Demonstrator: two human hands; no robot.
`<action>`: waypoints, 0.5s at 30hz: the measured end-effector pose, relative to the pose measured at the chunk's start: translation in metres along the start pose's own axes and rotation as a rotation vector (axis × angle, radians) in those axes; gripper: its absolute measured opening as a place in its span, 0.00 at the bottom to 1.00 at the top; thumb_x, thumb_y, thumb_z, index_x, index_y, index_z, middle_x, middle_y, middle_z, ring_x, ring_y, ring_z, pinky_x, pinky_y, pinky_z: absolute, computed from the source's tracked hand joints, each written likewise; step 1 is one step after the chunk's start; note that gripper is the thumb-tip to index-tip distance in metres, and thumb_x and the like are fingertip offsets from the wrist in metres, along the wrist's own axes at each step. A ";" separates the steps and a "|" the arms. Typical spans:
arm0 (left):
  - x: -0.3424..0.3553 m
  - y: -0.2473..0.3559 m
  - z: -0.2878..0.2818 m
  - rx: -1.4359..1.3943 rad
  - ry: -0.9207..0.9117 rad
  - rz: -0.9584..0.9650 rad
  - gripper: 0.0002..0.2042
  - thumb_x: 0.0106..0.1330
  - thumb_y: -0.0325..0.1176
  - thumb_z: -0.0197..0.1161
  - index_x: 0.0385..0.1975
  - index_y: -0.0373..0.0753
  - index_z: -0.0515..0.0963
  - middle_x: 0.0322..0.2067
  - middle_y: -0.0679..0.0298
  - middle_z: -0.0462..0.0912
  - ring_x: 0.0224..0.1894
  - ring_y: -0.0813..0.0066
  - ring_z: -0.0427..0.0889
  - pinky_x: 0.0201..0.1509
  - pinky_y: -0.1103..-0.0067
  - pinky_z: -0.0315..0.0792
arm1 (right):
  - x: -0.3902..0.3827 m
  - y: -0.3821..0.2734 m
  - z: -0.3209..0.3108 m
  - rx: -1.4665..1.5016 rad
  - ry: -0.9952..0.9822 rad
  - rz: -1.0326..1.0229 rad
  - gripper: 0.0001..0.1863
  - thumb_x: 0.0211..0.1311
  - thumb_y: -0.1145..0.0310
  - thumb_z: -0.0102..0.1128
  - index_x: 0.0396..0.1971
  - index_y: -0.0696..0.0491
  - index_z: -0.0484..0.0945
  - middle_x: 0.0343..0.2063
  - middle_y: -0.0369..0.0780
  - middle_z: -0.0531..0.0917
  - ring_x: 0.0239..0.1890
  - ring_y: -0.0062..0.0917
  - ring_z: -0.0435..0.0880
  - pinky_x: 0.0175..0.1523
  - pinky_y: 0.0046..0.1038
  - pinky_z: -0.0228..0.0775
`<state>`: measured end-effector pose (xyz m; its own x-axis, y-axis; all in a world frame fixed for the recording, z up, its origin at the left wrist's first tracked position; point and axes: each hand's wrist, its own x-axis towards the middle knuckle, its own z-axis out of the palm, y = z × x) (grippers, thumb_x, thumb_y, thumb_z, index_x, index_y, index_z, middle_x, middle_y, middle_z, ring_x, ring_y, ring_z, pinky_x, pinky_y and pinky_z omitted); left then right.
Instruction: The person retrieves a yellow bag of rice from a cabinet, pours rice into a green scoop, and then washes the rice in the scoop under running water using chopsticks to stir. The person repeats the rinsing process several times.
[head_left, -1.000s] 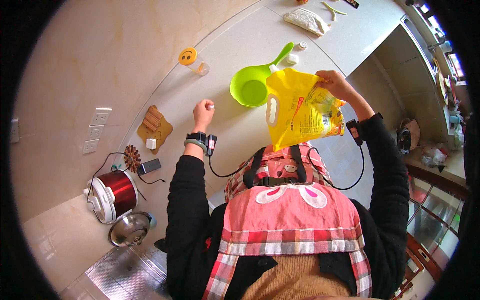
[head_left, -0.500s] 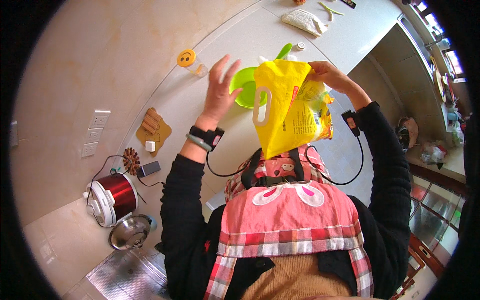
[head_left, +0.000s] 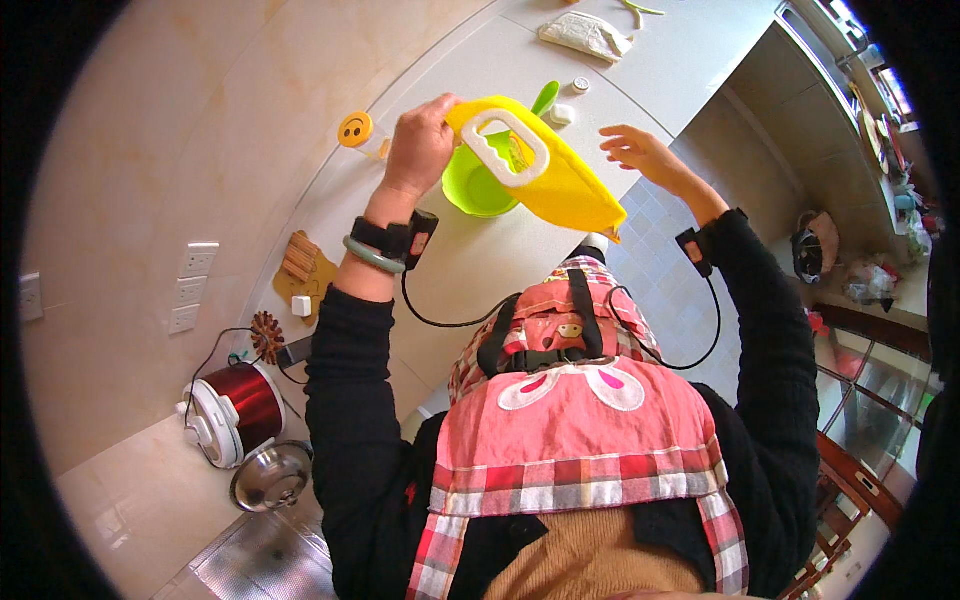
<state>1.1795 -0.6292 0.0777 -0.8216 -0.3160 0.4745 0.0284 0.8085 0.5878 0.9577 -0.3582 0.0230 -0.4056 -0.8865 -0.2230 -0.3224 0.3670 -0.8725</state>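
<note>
A yellow plastic bag with a white cut-out carry handle hangs over the counter. My left hand is closed on its upper left corner. Off to the bag's right, my right hand is empty, its fingers stretched out and apart from the bag. Partly hidden behind the bag stands a bright green bowl. Beyond it a green utensil handle sticks up, its lower end covered. Close to my left hand is a clear jar with a yellow smiley lid.
On the far counter lie a white folded packet and a small white cap. At left are a wooden board, a red cooker with a cable and a metal lid. Wall sockets line the left wall.
My left hand, empty before, has taken hold of the bag's corner. The right hand has let go of it. The bag has swung up and left, its handle now tilted.
</note>
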 end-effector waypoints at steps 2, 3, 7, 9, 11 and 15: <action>0.006 -0.001 -0.007 -0.024 0.014 -0.124 0.10 0.56 0.21 0.50 0.35 0.33 0.76 0.32 0.49 0.80 0.35 0.53 0.80 0.37 0.70 0.76 | -0.014 0.018 0.000 0.066 0.090 0.121 0.17 0.64 0.68 0.51 0.53 0.48 0.69 0.46 0.40 0.78 0.45 0.28 0.79 0.47 0.29 0.74; 0.010 0.000 -0.010 0.007 0.005 -0.161 0.11 0.59 0.23 0.49 0.38 0.31 0.76 0.29 0.49 0.81 0.30 0.58 0.83 0.34 0.73 0.76 | -0.021 0.026 0.003 0.033 0.114 0.074 0.17 0.64 0.70 0.49 0.53 0.48 0.69 0.44 0.41 0.78 0.42 0.27 0.80 0.45 0.28 0.75; 0.017 0.005 -0.013 -0.246 -0.008 -0.363 0.11 0.63 0.26 0.46 0.37 0.33 0.77 0.23 0.61 0.81 0.17 0.80 0.80 0.16 0.85 0.67 | -0.041 0.044 0.028 0.092 0.109 0.154 0.29 0.52 0.79 0.59 0.56 0.49 0.66 0.46 0.46 0.76 0.42 0.30 0.79 0.41 0.28 0.77; 0.019 0.005 -0.013 -0.288 -0.033 -0.432 0.12 0.64 0.27 0.46 0.38 0.33 0.77 0.23 0.61 0.81 0.18 0.80 0.80 0.16 0.85 0.67 | -0.045 0.043 0.042 0.174 0.023 0.084 0.34 0.52 0.78 0.61 0.60 0.46 0.61 0.51 0.46 0.71 0.45 0.31 0.78 0.45 0.28 0.76; 0.018 0.002 -0.011 -0.353 -0.042 -0.496 0.12 0.64 0.28 0.46 0.39 0.34 0.77 0.23 0.62 0.81 0.19 0.80 0.79 0.17 0.86 0.66 | -0.047 0.038 0.051 0.273 -0.032 0.101 0.38 0.51 0.78 0.62 0.63 0.45 0.57 0.55 0.47 0.67 0.47 0.31 0.77 0.47 0.29 0.75; 0.010 -0.017 -0.010 -0.515 -0.027 -0.645 0.11 0.65 0.32 0.47 0.40 0.35 0.76 0.24 0.61 0.81 0.20 0.81 0.78 0.17 0.88 0.64 | -0.052 0.023 0.053 0.374 -0.196 0.144 0.39 0.51 0.74 0.64 0.63 0.45 0.55 0.58 0.46 0.64 0.56 0.36 0.68 0.52 0.35 0.72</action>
<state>1.1768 -0.6514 0.0787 -0.7790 -0.6230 -0.0710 -0.2018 0.1418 0.9691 1.0168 -0.3180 -0.0087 -0.2424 -0.8836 -0.4005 0.0719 0.3954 -0.9157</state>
